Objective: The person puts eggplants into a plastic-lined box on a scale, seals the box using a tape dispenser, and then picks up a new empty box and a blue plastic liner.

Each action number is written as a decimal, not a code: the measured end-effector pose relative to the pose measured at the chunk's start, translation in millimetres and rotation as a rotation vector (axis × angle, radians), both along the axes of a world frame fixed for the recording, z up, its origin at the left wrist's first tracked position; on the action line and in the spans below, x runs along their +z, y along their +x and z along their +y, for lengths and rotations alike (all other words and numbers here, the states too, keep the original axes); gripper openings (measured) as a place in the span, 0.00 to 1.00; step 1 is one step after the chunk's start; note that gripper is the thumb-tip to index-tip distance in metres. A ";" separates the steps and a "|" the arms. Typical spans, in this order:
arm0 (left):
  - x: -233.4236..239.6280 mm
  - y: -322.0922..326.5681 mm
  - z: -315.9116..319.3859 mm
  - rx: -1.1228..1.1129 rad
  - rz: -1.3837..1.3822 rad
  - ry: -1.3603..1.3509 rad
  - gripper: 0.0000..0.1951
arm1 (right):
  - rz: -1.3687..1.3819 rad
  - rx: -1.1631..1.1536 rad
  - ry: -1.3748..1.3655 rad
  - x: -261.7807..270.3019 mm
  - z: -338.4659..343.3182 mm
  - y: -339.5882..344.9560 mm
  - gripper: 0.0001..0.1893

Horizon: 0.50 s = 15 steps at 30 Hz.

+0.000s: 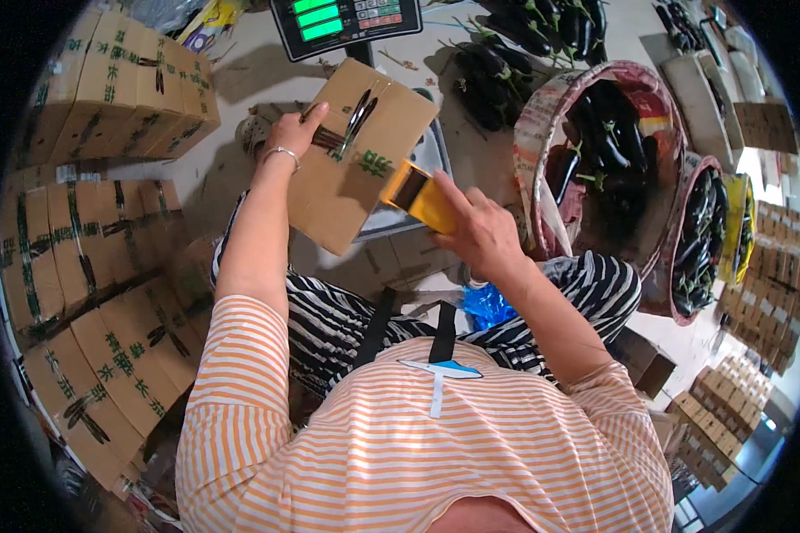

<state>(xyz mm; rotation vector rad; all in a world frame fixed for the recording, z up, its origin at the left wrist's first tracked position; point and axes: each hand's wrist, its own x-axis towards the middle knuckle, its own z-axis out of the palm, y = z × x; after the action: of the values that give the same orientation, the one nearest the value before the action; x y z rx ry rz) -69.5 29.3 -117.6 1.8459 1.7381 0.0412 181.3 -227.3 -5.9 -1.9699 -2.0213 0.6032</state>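
Note:
A printed cardboard box [337, 193] sits tilted over the grey platform [400, 223] of a weighing scale. My left hand [292, 136] holds the box at its left side, with the thumb on the top face. In my right hand [483, 226] is a yellow packing-tape dispenser [435, 205]. Its front end is against or very close to the box's right edge; I cannot tell whether it touches. Above the box stands the scale's display [347, 23], with lit green readouts and a keypad.
Closed printed boxes [123, 86] are stacked along the left. Loose eggplants [493, 80] lie on the floor beyond the scale. A large round basket [533, 160] of eggplants stands at right, with a second basket [680, 293] beside it. Blue plastic [488, 306] lies near my legs.

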 end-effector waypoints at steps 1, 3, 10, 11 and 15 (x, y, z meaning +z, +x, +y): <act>-3.3 2.1 2.8 0.011 -0.016 -0.035 0.41 | -0.001 -0.016 -0.003 -11.1 -13.6 10.1 0.47; 5.3 7.6 3.4 -0.043 -0.029 -0.054 0.43 | -0.018 -0.074 -0.125 -32.0 -43.3 26.8 0.48; -8.6 -8.9 10.1 -0.041 -0.130 -0.119 0.43 | 0.010 -0.144 -0.287 -67.0 -91.6 53.6 0.51; -10.1 -10.1 10.4 -0.030 -0.154 -0.120 0.43 | 0.017 -0.153 -0.286 -69.1 -95.7 53.8 0.51; -11.2 -11.8 12.4 -0.045 -0.162 -0.198 0.45 | -0.022 -0.186 -0.429 -82.2 -109.4 62.3 0.51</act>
<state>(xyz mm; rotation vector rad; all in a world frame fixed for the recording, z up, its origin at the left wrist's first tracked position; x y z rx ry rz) -81.3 41.7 -128.8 1.6881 1.5325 0.0004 243.5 -336.7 -88.1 -2.3745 -1.8021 1.0427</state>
